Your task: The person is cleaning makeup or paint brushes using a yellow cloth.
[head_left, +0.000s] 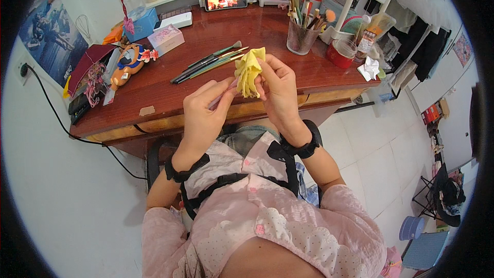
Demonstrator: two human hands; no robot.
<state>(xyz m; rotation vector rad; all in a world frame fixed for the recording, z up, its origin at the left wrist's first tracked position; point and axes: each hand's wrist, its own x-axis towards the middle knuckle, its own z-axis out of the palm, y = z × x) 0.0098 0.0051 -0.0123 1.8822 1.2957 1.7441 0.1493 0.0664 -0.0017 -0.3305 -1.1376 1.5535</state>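
Above the front edge of the desk, my right hand is closed on a crumpled yellow cloth, pinching it between thumb and fingers. My left hand, just left of it, grips a slim pinkish handle like that of a makeup brush. The handle points toward the cloth, and its far end is hidden there. Behind my hands, several makeup brushes lie side by side on the desk.
A clear cup of brushes stands right on the wooden desk, near a red container and crumpled white tissue. A phone leans at the back. A plush toy and boxes crowd the left. A black cable hangs beside the desk.
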